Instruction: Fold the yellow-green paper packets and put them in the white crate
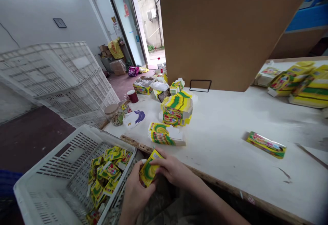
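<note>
Both hands hold one small yellow and green printed carton (149,169) just below the front edge of the white table (225,139). My left hand (135,191) grips it from underneath with the thumb up at its side. My right hand (172,169) closes over its top and right end. Just beyond the hands, a short stack of flat cartons of the same print (165,134) lies on the table. To the left, a white plastic crate (51,170) holds several folded cartons (107,173).
A taller pile of flat cartons (177,109) stands mid-table, with a single folded carton (265,144) lying alone to the right. A large brown cardboard sheet (225,30) leans upright at the back. More cartons (302,85) pile at the far right. A red mug (132,96), a jar (114,114) and stacked white crates (58,78) sit left.
</note>
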Demonstrator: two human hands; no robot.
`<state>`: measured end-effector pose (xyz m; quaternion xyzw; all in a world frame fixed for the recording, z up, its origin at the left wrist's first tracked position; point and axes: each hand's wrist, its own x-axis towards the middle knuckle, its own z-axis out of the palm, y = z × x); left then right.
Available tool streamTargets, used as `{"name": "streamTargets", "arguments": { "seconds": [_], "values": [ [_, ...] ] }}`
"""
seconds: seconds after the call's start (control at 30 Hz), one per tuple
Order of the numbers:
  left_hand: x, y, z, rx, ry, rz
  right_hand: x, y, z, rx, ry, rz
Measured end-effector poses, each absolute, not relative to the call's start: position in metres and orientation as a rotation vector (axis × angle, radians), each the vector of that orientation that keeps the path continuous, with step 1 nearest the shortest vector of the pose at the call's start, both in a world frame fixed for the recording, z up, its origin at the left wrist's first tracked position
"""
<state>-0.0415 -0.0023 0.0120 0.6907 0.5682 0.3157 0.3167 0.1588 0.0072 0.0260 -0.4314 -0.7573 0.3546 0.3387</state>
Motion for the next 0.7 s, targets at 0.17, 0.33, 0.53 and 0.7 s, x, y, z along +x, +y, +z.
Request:
{"name": "streamTargets", "arguments": {
  "seconds": [0.17,0.33,0.53,0.7],
  "values": [
    [-0.041,0.001,0.018,1.844,1.464,0.816,0.163,0.011,0.036,-1.053,-1.931,0.948],
    [-0.043,0.004,0.014,1.908,1.549,0.934,0.152,0.015,0.032,-1.062,-1.825,0.959],
    [-0.057,0.003,0.015,1.859,1.48,0.889,0.164,0.018,0.037,-0.977,-1.996,1.008],
    [-0.045,0.003,0.011,1.712,1.452,0.926,0.158,0.016,0.03,-1.033,-1.845,0.946]
  ]
}}
